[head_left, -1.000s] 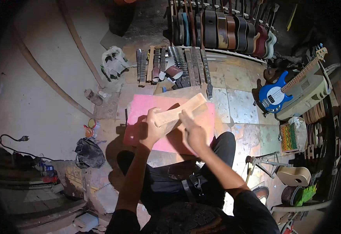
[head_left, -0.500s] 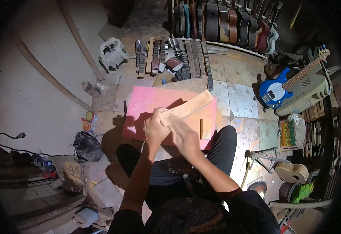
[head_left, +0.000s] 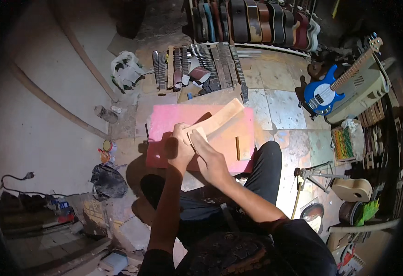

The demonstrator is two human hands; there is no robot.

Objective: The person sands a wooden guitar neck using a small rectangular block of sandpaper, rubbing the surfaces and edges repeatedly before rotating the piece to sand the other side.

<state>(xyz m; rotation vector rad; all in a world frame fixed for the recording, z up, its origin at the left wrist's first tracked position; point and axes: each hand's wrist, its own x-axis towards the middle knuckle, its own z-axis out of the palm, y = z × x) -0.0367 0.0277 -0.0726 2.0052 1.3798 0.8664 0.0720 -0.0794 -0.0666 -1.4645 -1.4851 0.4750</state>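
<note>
A bare, pale piece of wood (head_left: 224,114), long and shaped like a guitar neck, slants up to the right over a pink board (head_left: 164,117). My left hand (head_left: 179,142) is closed round its lower left end. Against the same end my right hand (head_left: 209,156) presses a small, pale, flat piece (head_left: 198,134), perhaps folded sandpaper; the fingers partly cover it. On the board, right of my right hand, lies a narrow brown stick (head_left: 237,148).
Beyond the board, several fretted necks (head_left: 201,64) lie in a row on the floor. A blue bass guitar (head_left: 321,96) leans at the right, above a metal stand (head_left: 312,177). Guitar bodies (head_left: 256,23) line the back. A black bag (head_left: 108,181) sits at the left.
My right hand, blurred before, now shows sharply, with the pale flat piece visible under its fingers. The wood's far end has shifted slightly up and left in view, as the whole view moved a little.
</note>
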